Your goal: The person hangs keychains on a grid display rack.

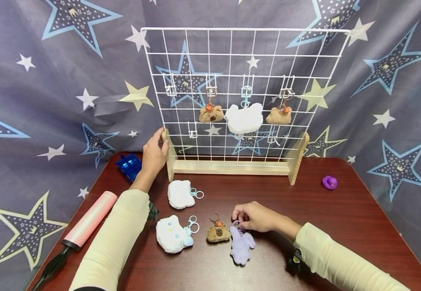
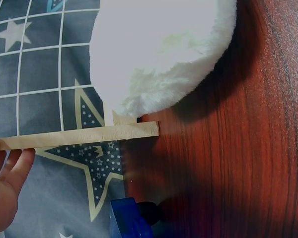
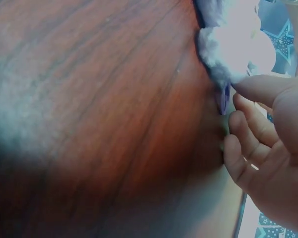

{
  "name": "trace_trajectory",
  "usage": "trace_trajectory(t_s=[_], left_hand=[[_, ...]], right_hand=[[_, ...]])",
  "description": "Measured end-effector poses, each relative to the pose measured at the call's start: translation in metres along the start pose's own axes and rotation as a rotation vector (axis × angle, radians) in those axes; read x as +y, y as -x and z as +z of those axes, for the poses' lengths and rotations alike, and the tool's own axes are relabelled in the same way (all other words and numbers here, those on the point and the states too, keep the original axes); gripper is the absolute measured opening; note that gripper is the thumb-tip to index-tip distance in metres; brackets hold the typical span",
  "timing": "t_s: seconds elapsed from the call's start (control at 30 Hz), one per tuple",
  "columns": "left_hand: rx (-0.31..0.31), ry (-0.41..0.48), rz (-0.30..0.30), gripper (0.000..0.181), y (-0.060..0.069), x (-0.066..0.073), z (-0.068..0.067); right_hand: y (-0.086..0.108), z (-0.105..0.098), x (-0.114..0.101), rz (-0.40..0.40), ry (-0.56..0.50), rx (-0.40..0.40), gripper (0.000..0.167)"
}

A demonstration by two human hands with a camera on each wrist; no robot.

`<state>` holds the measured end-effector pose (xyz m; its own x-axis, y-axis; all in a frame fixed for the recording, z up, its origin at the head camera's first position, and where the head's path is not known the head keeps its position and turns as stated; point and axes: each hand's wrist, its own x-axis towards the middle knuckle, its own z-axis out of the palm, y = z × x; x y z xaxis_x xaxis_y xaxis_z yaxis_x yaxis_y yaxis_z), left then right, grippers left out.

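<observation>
At the left end of a white wire grid rack (image 1: pixel 232 53), my left hand (image 1: pixel 154 152) grips the top of the wooden side post (image 1: pixel 169 161); its fingertips lie along the wood (image 2: pixel 84 136) in the left wrist view. My right hand (image 1: pixel 257 217) pinches the ring end of a lavender plush keychain (image 1: pixel 241 247) lying on the table. In the right wrist view the thumb and fingers meet near its purple clasp (image 3: pixel 224 99). Beside it lies a brown plush keychain (image 1: pixel 218 233). Two white plush keychains, one round-backed (image 1: pixel 179 195) and one with a blue bow (image 1: pixel 172 235), lie further left.
On the rack hang a brown bear plush (image 1: pixel 211 114), a white plush (image 1: pixel 244 119) and another brown plush (image 1: pixel 279 116). Bare hooks (image 1: pixel 192 133) show too. A blue case (image 1: pixel 129 165), a pink cylinder (image 1: pixel 92 218) and a purple duck (image 1: pixel 329 182) stand around the table (image 1: pixel 341 226).
</observation>
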<state>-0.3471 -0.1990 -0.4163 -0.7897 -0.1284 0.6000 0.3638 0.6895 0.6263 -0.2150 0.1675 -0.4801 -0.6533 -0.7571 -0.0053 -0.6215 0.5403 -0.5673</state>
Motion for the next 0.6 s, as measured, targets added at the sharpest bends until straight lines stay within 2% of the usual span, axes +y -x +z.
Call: trace_trajectory(t_s=[0.2, 0.4, 0.6], left_hand=[[-0.005, -0.002, 0.003, 0.05, 0.0, 0.0, -0.001], [-0.008, 0.002, 0.0, 0.05, 0.001, 0.0, -0.001], [-0.009, 0.0, -0.003, 0.05, 0.0, -0.001, 0.0]], right_hand=[[-0.002, -0.011, -0.002, -0.046, 0.017, 0.004, 0.023], [-0.002, -0.027, -0.004, -0.09, 0.067, 0.06, 0.023], [-0.002, -0.04, -0.005, -0.112, 0.056, 0.131, 0.023]])
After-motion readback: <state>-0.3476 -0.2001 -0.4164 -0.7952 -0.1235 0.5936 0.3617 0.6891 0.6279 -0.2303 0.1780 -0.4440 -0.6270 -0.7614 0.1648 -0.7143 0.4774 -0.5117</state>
